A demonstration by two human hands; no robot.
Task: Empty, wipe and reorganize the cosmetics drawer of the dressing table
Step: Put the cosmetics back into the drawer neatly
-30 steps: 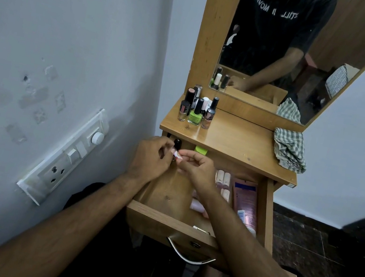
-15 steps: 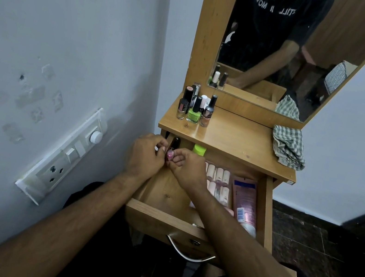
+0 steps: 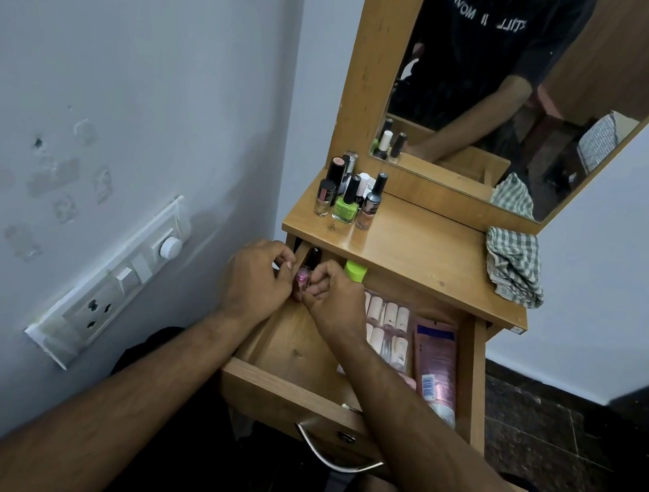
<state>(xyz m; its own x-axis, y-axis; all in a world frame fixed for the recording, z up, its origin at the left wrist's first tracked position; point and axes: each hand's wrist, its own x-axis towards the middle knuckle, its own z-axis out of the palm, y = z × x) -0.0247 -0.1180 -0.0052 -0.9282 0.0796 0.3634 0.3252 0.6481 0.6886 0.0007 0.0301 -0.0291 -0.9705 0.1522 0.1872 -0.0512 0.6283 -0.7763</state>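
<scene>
Emptying is underway: a pink bottle (image 3: 302,281) is pinched by both the left hand (image 3: 258,282) and right hand (image 3: 332,301) over the drawer (image 3: 295,353). Lifting to the tabletop (image 3: 410,243) is likely called for next.

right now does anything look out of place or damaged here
Nothing is spilled or broken on the dressing table. The only oddity is the wall: a small hole and patches of leftover tape residue above the switchboard.
</scene>
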